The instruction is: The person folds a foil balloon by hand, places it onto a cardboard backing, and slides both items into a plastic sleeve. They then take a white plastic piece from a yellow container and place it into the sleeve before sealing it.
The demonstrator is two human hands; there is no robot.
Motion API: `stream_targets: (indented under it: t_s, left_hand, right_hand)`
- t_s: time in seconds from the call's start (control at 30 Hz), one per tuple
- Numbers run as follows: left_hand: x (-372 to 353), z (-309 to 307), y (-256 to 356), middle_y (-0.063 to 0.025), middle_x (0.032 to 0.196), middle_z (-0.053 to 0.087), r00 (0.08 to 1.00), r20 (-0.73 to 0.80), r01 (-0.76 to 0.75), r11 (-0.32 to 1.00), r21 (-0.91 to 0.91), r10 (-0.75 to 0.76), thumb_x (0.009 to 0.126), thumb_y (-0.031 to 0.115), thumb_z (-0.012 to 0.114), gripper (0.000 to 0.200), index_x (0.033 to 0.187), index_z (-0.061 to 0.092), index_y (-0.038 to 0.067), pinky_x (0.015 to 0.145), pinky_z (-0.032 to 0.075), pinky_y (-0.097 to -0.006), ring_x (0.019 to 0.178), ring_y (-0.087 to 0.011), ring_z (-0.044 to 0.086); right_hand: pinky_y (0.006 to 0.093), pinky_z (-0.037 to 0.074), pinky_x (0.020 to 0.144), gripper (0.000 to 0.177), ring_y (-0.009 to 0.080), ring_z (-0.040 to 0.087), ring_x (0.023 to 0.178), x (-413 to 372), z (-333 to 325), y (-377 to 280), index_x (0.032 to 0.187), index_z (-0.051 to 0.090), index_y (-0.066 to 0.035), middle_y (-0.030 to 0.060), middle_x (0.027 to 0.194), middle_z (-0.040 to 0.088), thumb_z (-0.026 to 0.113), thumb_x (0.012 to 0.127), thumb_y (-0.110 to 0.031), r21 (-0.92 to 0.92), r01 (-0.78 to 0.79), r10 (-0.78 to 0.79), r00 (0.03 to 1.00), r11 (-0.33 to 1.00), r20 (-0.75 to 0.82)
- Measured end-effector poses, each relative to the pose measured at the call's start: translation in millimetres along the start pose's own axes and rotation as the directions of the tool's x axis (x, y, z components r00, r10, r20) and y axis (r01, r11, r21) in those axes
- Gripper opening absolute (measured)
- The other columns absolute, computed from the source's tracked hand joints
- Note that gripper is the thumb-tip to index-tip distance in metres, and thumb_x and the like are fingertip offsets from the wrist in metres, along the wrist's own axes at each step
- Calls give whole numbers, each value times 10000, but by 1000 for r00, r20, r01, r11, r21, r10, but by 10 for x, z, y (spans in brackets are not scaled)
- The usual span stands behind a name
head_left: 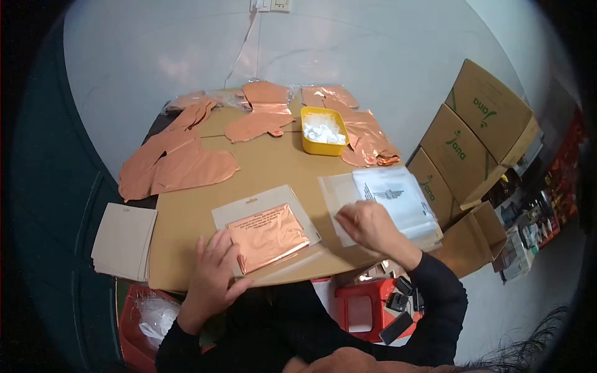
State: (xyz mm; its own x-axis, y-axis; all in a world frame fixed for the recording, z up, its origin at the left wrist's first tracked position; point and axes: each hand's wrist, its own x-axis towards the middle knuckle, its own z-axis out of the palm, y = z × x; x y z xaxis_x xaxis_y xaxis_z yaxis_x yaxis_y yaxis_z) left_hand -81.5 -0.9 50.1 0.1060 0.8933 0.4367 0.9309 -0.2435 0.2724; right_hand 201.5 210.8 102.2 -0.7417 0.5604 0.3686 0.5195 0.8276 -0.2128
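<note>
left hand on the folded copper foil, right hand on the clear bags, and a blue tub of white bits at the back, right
Not quite: the head view shows the plastic tub of white bits is yellow, not blue. The left hand rests on the folded copper-coloured foil sheet, the right hand on the stack of clear plastic bags.

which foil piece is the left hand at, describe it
Find the near edge of the brown table. On the grey backing card beside the left hand lies the folded foil. It alone is a neat rectangle; other foils lie unfolded farther back.
</note>
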Motion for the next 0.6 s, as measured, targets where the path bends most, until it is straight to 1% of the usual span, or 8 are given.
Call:
stream_targets:
  t_s: [0.13, 0.17, 0.27, 0.37, 0.47, 0.5, 0.53, 0.6]
  left_hand:
    - [-104, 107, -203, -266, 1359, 476, 982, -180, 37, 991, -126, -59, 824, 250, 669, 495, 1207, 535, -33, 1090, 301, -578, 1285, -457, 445]
    - [-124, 139, -217, -266, 1337, 497, 976, -202, 51, 987, -152, -81, 832, 254, 663, 479, 1194, 544, -37, 1085, 319, -567, 1266, -458, 464]
    - [-171, 219, -234, -264, 1281, 550, 955, -261, 82, 971, -223, -140, 858, 266, 642, 437, 1158, 570, -44, 1071, 363, -541, 1222, -462, 508]
    - [-196, 237, -211, -259, 1257, 573, 938, -304, 89, 962, -257, -168, 887, 280, 621, 409, 1138, 591, -42, 1057, 387, -529, 1205, -463, 526]
    - [-198, 236, -222, -259, 1251, 582, 931, -321, 82, 958, -275, -172, 895, 296, 616, 407, 1123, 603, -41, 1036, 411, -527, 1195, -463, 540]
    - [-202, 244, -230, -259, 1248, 584, 929, -321, 83, 951, -299, -182, 893, 300, 617, 407, 1113, 607, -42, 1029, 419, -524, 1191, -463, 544]
    - [-200, 243, -237, -260, 1246, 586, 927, -321, 85, 943, -322, -193, 891, 304, 619, 406, 1103, 611, -42, 1021, 428, -522, 1187, -463, 548]
    - [-200, 189, -219, -261, 1230, 595, 932, -300, 105, 944, -314, -204, 886, 304, 618, 403, 1090, 614, -44, 1007, 442, -517, 1171, -463, 560]
  right_hand:
    - [490, 504, 629, 220, 414, 637, 692, 452, 7, 515, 800, 667, 0, 226, 720, 640, 638, 863, -209, -12, -135, 133, 988, 991, -74]
    - [479, 508, 636, 224, 403, 647, 701, 577, 9, 649, 796, 669, 2, 230, 726, 645, 635, 861, -209, -12, -176, 175, 982, 984, -66]
    - [479, 509, 633, 202, 403, 648, 688, 943, 60, 1088, 805, 679, 15, 242, 739, 648, 617, 854, -171, -30, -229, 225, 969, 973, -104]
    - [473, 515, 642, 182, 403, 650, 680, 1278, 206, 1579, 806, 694, 21, 248, 746, 651, 598, 844, -129, -63, -191, 174, 962, 980, -210]
    - [428, 504, 619, 210, 323, 664, 653, 1536, 240, 1743, 854, 706, 12, 215, 733, 672, 607, 860, -172, -113, -233, 204, 953, 966, -225]
    - [423, 512, 622, 222, 314, 671, 651, 1612, 154, 1647, 846, 712, 0, 212, 726, 671, 601, 856, -191, -153, -261, 236, 957, 953, -167]
    - [441, 517, 641, 207, 347, 665, 667, 1708, 172, 1675, 833, 713, 6, 228, 738, 664, 597, 841, -164, -120, -284, 262, 949, 951, -176]
    - [477, 525, 677, 180, 414, 654, 700, 1906, 258, 1794, 807, 714, 18, 259, 763, 650, 588, 811, -110, -51, -327, 312, 931, 944, -187]
